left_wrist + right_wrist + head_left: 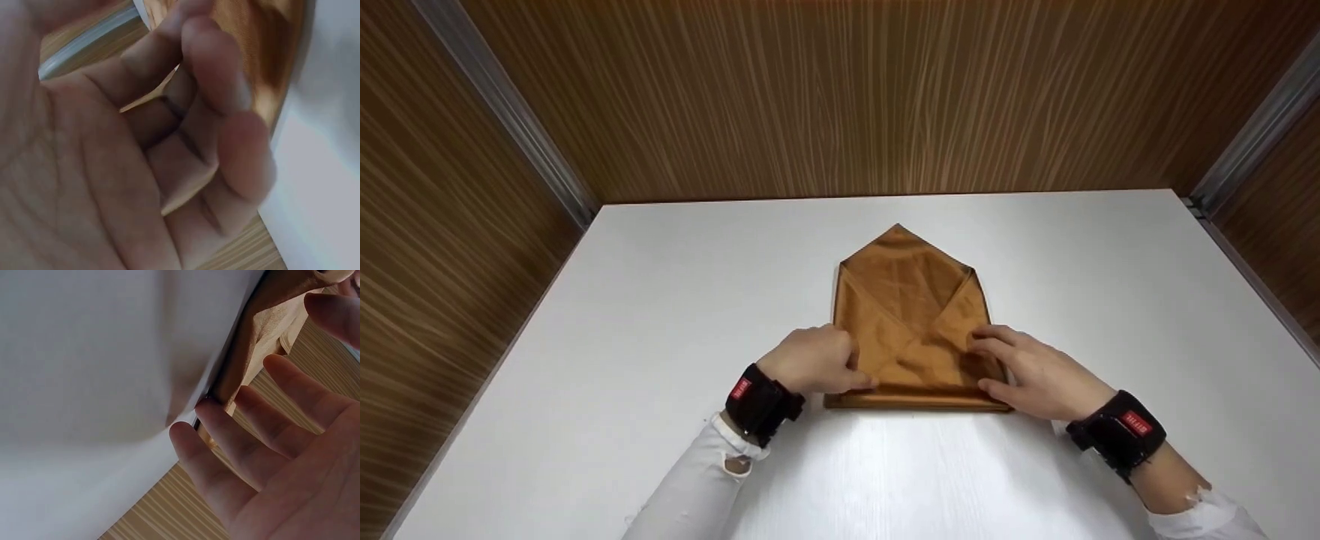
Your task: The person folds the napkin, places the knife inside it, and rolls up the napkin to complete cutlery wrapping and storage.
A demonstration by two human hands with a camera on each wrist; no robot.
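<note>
Brown cloth [911,315], folded to a point: soft, light, limp; best pinched at near corners. Left hand [814,360] fingers curled onto its near-left edge; right hand [1035,371] fingers spread flat on near-right corner.

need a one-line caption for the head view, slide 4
Two hands, left and right, rest on the near corners of a folded brown cloth on a white table.

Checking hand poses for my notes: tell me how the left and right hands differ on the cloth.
The left hand has curled fingers at the brown cloth's left edge; the right hand lies flatter, fingers straighter, at the right edge. Both rest near the cloth's lower corners and wear black wrist straps.
</note>
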